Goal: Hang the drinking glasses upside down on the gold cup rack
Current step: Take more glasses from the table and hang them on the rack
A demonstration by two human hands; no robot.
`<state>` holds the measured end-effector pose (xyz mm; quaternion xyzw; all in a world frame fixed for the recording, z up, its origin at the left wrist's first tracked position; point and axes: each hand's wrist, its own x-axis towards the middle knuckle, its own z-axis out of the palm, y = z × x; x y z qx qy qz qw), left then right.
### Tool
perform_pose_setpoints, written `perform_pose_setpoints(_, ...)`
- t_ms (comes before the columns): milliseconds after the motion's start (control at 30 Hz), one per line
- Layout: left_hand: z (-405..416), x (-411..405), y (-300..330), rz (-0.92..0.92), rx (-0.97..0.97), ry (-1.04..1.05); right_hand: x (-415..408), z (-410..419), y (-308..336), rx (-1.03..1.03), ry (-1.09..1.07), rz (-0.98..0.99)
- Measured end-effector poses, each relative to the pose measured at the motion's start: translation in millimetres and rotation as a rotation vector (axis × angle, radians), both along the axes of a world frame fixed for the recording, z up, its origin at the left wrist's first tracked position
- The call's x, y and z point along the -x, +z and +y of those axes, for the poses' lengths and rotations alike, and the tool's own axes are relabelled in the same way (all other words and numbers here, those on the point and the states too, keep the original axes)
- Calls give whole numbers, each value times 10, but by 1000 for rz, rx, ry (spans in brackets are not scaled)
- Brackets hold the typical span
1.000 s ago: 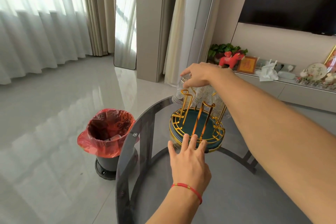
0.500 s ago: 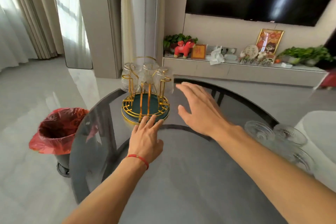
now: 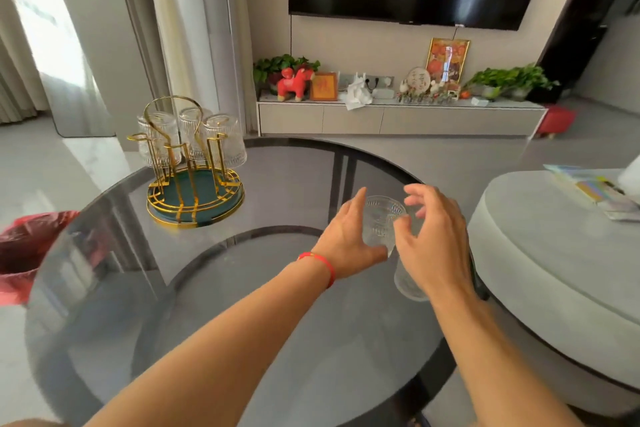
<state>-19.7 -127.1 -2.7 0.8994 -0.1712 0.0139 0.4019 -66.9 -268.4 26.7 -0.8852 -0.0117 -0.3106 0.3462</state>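
Observation:
The gold cup rack with its green base stands at the far left of the round glass table. Three ribbed drinking glasses hang upside down on it. At the table's right side my left hand, with a red cord at the wrist, wraps around a ribbed drinking glass that stands rim up. My right hand hovers just right of it with its fingers spread, touching nothing I can make out. A second glass shows below my right hand, partly hidden by it.
A round grey upholstered seat with papers on it presses against the table's right edge. A bin with a red bag stands on the floor at the left. A low TV cabinet lines the far wall.
Both hands left the rack and swung right across the table. My left hand closed around a glass there, and my right hand came in beside it. The view turned right.

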Motion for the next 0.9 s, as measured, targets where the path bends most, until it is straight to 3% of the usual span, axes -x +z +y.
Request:
perform_pose_setpoints(133, -181, -285, 33, 65, 49, 45, -50, -139, -13, -71, -34, 34)
perform_pose_setpoints(333, -50, -321, 20, -18, 33, 169, -81, -22, 17, -138, 6, 8)
perform_pose_setpoints(533, 846, 66, -5, 17, 360, 310, -38, 414, -44, -291, 245, 89)
perform_pose_setpoints(633, 1212, 240, 19, 97, 633, 345, -128, 745, -180, -363, 327, 303)
perform_pose_setpoints(733, 1441, 336, 29, 130, 787, 369, -208, 1046, -327, -439, 378, 525)
perform_pose_setpoints(900, 1702, 332, 4, 219, 927, 369, -237, 1386, -474, -547, 460, 480)
